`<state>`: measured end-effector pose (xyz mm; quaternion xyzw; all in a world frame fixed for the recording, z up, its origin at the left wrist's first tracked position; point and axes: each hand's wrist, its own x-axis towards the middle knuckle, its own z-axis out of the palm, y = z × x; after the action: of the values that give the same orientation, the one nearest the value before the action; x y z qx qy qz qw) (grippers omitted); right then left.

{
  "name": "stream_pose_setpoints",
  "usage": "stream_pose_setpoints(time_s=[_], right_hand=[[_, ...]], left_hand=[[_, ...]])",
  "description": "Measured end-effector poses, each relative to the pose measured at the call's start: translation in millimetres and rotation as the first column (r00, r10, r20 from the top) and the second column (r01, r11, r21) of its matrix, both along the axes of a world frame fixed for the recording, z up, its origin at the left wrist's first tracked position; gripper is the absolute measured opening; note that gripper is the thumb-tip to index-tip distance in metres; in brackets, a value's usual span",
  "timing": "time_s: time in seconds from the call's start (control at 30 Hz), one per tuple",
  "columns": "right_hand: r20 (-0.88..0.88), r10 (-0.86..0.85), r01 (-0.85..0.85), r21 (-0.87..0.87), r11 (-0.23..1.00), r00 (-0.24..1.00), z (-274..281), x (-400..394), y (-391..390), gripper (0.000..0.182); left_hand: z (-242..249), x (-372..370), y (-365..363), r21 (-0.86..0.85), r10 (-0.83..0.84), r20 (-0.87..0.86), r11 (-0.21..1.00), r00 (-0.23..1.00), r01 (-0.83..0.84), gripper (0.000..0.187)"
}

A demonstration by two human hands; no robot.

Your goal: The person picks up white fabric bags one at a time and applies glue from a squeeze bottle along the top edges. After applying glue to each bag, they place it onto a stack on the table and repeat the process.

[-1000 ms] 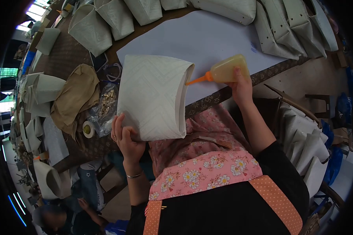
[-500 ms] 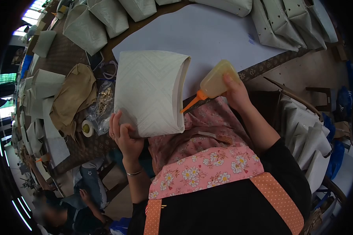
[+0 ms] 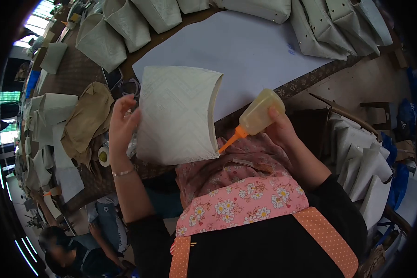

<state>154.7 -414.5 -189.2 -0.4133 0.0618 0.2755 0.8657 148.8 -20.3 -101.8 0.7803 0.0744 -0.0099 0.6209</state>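
A cream-white bag body (image 3: 178, 116) with an embossed zigzag pattern lies on its side at the table's front edge, its open end facing right. My right hand (image 3: 280, 125) grips a translucent squeeze bottle (image 3: 262, 112) of yellowish liquid. The bottle tilts down to the left, and the tip of its orange nozzle (image 3: 233, 139) is right at the lower corner of the bag body's opening. Beside the bag body's left edge is my left hand (image 3: 125, 121), fingers bent and apart, thumb close to the edge.
Several similar cream bag bodies (image 3: 129, 23) line the table's back, with studded ones (image 3: 317, 32) at the back right. White paper (image 3: 227, 41) covers the tabletop. Tan fabric (image 3: 88, 123) and a tape roll (image 3: 104, 156) lie left. Another person (image 3: 74, 252) sits lower left.
My left hand has left the bag body's lower left corner and moved up along its left edge. The bottle and nozzle have shifted down to the opening's lower corner.
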Motion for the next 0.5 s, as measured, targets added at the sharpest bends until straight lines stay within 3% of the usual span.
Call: stream_pose_setpoints(time_s=[0.07, 0.13, 0.27, 0.37, 0.43, 0.5], right_hand=[[0.019, -0.017, 0.017, -0.002, 1.0, 1.0, 5, -3, 0, 0.062], [0.025, -0.039, 0.04, -0.035, 0.999, 0.999, 13, -7, 2, 0.061], [0.084, -0.085, 0.09, -0.06, 0.994, 0.993, 14, -11, -2, 0.059], [0.044, -0.117, 0.118, -0.019, 0.993, 0.992, 3, -10, -12, 0.058], [0.027, -0.161, 0.162, -0.032, 0.986, 0.987, -3, -2, -17, 0.058], [0.06, -0.193, 0.194, -0.003, 0.981, 0.979, 8, 6, -14, 0.058]], left_hand=[[-15, 46, -2, 0.059, 0.017, 0.012, 0.998, 1.0, -0.018, 0.034], [-24, 78, -14, -0.275, -0.023, -0.287, 0.96, 0.958, -0.06, 0.041], [-21, 104, -28, -0.417, -0.172, -0.363, 0.909, 0.916, 0.005, 0.042], [-1, 97, -32, -0.288, -0.175, -0.286, 0.953, 0.942, 0.09, 0.042], [30, 82, -36, -0.25, -0.133, 0.083, 0.957, 0.988, 0.15, 0.045], [71, 66, -26, -0.336, -0.191, 0.281, 0.899, 0.941, 0.283, 0.047]])
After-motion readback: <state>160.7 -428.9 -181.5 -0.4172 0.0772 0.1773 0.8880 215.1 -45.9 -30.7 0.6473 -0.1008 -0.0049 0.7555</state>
